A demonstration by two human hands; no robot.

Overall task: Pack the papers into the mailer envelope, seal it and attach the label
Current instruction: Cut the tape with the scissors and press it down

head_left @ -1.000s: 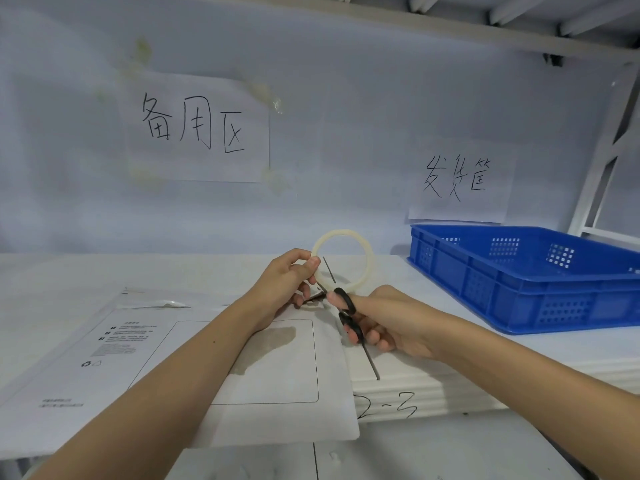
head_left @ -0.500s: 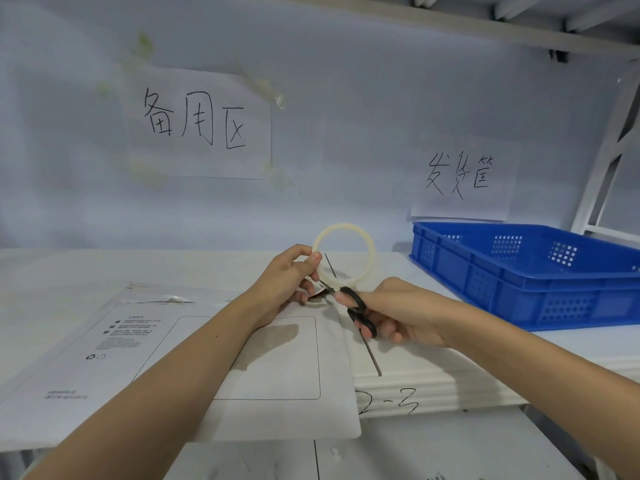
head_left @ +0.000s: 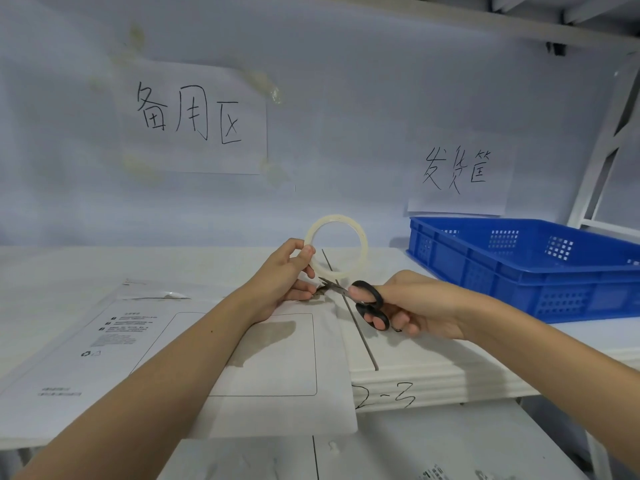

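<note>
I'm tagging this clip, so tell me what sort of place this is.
Probably a packing or shipping bench in a small warehouse: handwritten zone signs taped to the wall, a blue plastic crate under one, and a mailer envelope on the white shelf.

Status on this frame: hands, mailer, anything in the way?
Left hand holds tape roll. Right hand holds scissors, blades at the tape. Mailer envelope flat under the forearms, no label seen. Nothing in the way.

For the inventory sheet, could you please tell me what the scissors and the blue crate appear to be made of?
Scissors: dull grey blades, probably steel; glossy black handle loops, seemingly plastic. Blue crate: evenly coloured walls with moulded vent grids, apparently rigid plastic with a slight sheen.
</note>
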